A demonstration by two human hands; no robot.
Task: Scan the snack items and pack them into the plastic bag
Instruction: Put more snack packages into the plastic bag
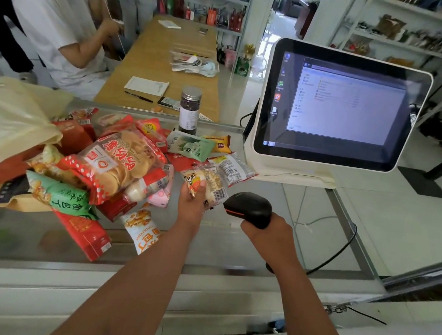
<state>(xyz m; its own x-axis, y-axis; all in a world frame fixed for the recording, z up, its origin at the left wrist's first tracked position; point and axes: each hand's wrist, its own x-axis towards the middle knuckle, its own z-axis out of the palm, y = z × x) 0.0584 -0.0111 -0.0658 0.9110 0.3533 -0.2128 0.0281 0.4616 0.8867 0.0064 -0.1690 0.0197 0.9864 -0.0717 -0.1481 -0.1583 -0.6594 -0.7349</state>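
Snack packet pinched in left hand, right hand gripping scanner — scan step; next likely needs barcode facing it.

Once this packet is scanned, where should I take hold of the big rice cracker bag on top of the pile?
Probably by its red dotted end seal, the end nearest you, reached from the near side. The rice cracker bag lies uppermost, slanted, its middle bulging with round crackers; the flat seal pinches more easily.
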